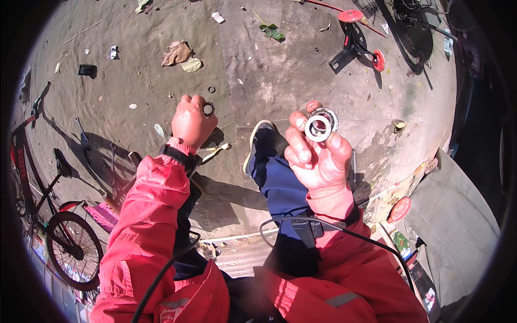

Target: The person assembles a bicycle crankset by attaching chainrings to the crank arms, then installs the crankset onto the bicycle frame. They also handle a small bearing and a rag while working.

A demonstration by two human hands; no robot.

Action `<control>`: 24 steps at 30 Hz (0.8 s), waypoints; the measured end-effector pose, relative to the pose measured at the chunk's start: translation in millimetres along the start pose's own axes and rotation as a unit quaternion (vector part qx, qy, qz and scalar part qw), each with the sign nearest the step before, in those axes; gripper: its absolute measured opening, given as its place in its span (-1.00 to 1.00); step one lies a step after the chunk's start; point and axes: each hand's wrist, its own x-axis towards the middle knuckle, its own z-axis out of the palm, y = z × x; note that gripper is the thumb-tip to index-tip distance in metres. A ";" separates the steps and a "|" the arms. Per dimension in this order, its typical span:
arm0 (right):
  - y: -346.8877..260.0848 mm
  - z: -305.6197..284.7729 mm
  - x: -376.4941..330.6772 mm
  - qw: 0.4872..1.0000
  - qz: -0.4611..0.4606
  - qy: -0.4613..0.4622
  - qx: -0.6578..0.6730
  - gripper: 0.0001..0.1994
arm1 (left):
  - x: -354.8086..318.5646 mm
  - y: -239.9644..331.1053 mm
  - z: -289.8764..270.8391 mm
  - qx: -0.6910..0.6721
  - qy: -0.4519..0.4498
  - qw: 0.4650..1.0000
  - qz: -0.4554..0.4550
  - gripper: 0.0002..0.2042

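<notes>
My left hand (192, 123) is closed, knuckles up, over the brown ground covering. A small dark ring (208, 104) sits at its thumb side, pinched by fingers that are partly hidden. Just beyond that hand a dark nut (211, 89) lies on the ground. My right hand (319, 160) is raised, palm toward me, with thumb and fingers closed on two metal rings. The nearer one is a flat, pale metal ring (319, 138). Behind it, partly covered, shows a darker, greasy-looking metal ring (334, 119).
A bicycle (53, 220) stands at the left, with long tools (82, 132) on the ground nearby. At the upper right lies a black frame with small red wheels (378, 61). Dry leaves (176, 54) and a black piece (87, 70) lie farther off. Grey cloth (458, 226) lies right.
</notes>
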 end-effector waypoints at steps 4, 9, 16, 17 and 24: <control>43.5 52.3 -4.3 0.996 0.058 -0.053 0.046 -0.47 | -73.9 -30.7 -63.0 0.003 0.024 0.998 -0.051 -0.64; 84.4 120.1 -33.4 0.987 0.110 -0.105 0.044 -0.45 | -166.0 -56.2 -124.7 -0.020 0.051 0.994 -0.097 -0.64; 123.7 195.2 -82.4 0.980 0.136 -0.145 0.028 -0.43 | -276.6 -67.2 -182.8 -0.080 0.078 0.986 -0.123 -0.63; 128.0 203.9 -87.4 0.978 0.141 -0.150 0.030 -0.43 | -287.8 -67.7 -190.4 -0.091 0.080 0.984 -0.128 -0.63; 151.2 252.5 -119.0 0.965 0.155 -0.209 -0.012 -0.41 | -350.5 -71.3 -229.0 -0.114 0.119 0.977 -0.132 -0.63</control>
